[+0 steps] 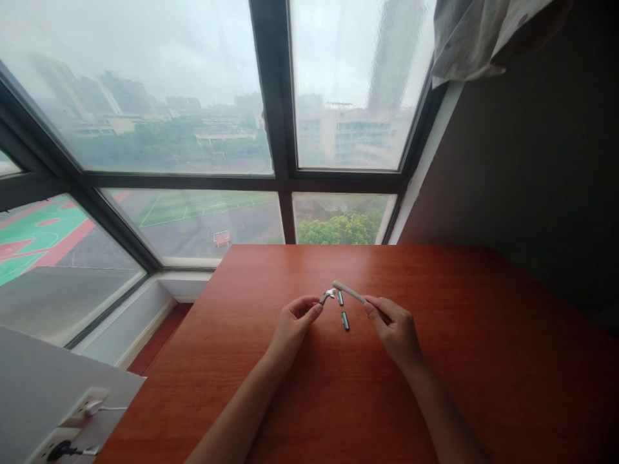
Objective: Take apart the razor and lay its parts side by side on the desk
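Observation:
My left hand (296, 322) is closed, thumb and fingers pinching a razor handle (329, 295) whose silver neck points to the right. My right hand (394, 325) is wrapped round a slim, pale, toothbrush-like stick (351, 292). Its rounded tip reaches up and left to the razor's neck; whether the two touch I cannot tell. Between my hands, a green and dark razor cartridge (345, 321) lies on the reddish-brown wooden table (309, 399). A second razor cartridge (340, 298) is just behind it, below the stick.
Large windows with dark frames (285, 183) rise behind the table's far edge. A dark wall (522, 167) stands at the right, with a hanging cloth (478, 38) above. At lower left, plugs sit in wall sockets (89, 406) beside the table's left edge.

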`<move>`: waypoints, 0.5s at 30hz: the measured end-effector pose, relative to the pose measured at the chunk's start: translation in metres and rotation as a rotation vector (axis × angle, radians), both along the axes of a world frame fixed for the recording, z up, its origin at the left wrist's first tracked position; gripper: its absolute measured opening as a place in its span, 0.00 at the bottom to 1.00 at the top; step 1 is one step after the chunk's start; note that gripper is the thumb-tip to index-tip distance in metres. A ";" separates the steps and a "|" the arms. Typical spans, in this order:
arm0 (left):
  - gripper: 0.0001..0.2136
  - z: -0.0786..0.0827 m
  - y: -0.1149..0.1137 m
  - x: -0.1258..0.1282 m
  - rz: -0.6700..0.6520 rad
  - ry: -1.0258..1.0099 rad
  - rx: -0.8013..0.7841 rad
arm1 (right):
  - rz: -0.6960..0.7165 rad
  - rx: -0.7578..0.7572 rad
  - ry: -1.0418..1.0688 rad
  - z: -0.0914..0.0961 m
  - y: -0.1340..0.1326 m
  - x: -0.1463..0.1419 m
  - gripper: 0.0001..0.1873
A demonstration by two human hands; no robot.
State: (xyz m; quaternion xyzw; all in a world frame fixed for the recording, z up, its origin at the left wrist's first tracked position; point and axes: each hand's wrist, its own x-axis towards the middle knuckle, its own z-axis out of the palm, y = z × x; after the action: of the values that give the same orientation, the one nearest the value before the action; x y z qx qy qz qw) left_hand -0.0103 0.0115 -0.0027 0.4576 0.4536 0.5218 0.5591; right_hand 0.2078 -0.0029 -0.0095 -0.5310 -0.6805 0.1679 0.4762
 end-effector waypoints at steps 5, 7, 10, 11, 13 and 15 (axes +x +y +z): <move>0.14 0.001 0.000 0.000 0.001 0.028 0.018 | 0.047 -0.008 -0.022 0.004 -0.002 0.001 0.13; 0.14 0.002 0.000 0.000 0.007 0.040 0.027 | 0.068 -0.009 -0.028 0.006 -0.003 0.002 0.13; 0.13 0.003 0.001 0.000 0.011 0.052 0.032 | 0.086 -0.003 -0.041 0.007 -0.003 0.004 0.14; 0.13 0.003 0.001 0.000 0.010 0.052 0.030 | 0.082 0.001 -0.048 0.007 -0.002 0.004 0.14; 0.13 0.003 0.000 0.000 0.007 0.047 0.027 | 0.064 0.006 -0.062 0.006 -0.001 0.005 0.13; 0.13 0.002 0.000 0.000 0.002 0.041 0.023 | 0.045 0.009 -0.069 0.006 -0.001 0.005 0.13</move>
State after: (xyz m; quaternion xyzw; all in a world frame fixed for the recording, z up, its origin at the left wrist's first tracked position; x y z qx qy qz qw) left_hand -0.0103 0.0117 -0.0004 0.4743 0.4595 0.5178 0.5439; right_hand 0.2130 -0.0039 -0.0036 -0.5190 -0.7090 0.1571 0.4509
